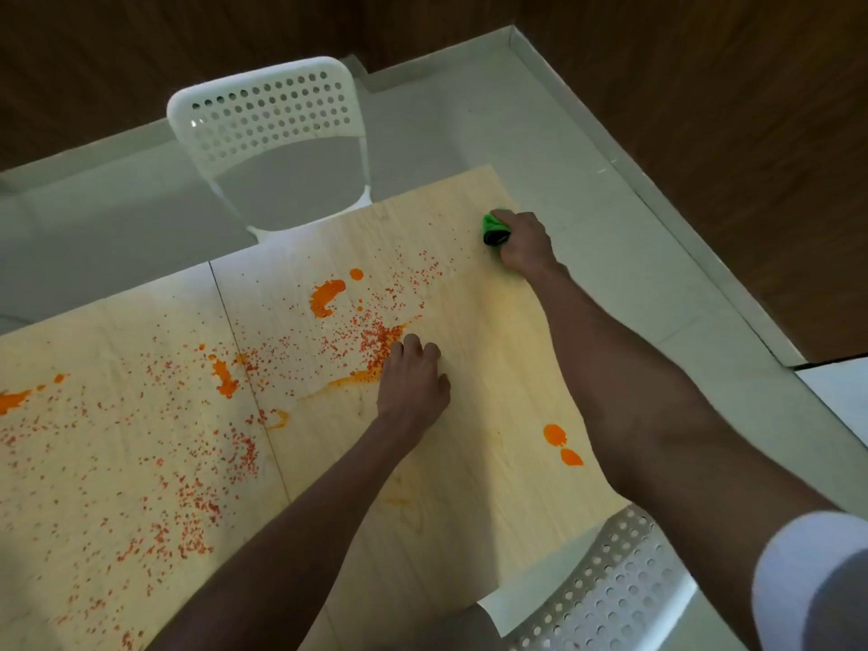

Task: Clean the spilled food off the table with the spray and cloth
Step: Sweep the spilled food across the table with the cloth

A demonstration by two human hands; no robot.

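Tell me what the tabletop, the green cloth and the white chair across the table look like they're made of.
Tabletop: pale wood or wood-look laminate, going by the fine grain lines; smooth, matte finish.
Green cloth: soft fabric, possibly microfibre; it bunches in the right hand.
White chair: likely moulded plastic, with a glossy perforated back and rounded edges.

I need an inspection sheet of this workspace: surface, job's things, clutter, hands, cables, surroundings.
Surface: wooden table, orange sauce blobs and red crumbs spread over centre and left.
Job's things: green cloth at far right corner; spray bottle not seen.
Clutter: nothing seen.
Hands: right hand grips the cloth; left hand rests on the table beside crumbs.
Cables: nothing seen.
Surroundings: white chair opposite, second chair near.
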